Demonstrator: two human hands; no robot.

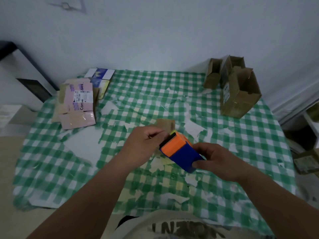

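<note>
A small blue and orange box (179, 150) is held above the middle of the table. My right hand (219, 161) grips its blue end, thumb on the near side. My left hand (146, 144) is at the box's orange end, fingers curled at the black edge there; what they pinch is blurred. A small brown cardboard piece (166, 124) lies on the cloth just behind the box, partly hidden by my left hand.
A torn green-and-white checked cloth (241, 152) covers the table. Flattened pink and white boxes (77, 102) lie at the back left. Open brown cardboard boxes (240, 94) stand at the back right. A wall runs behind the table.
</note>
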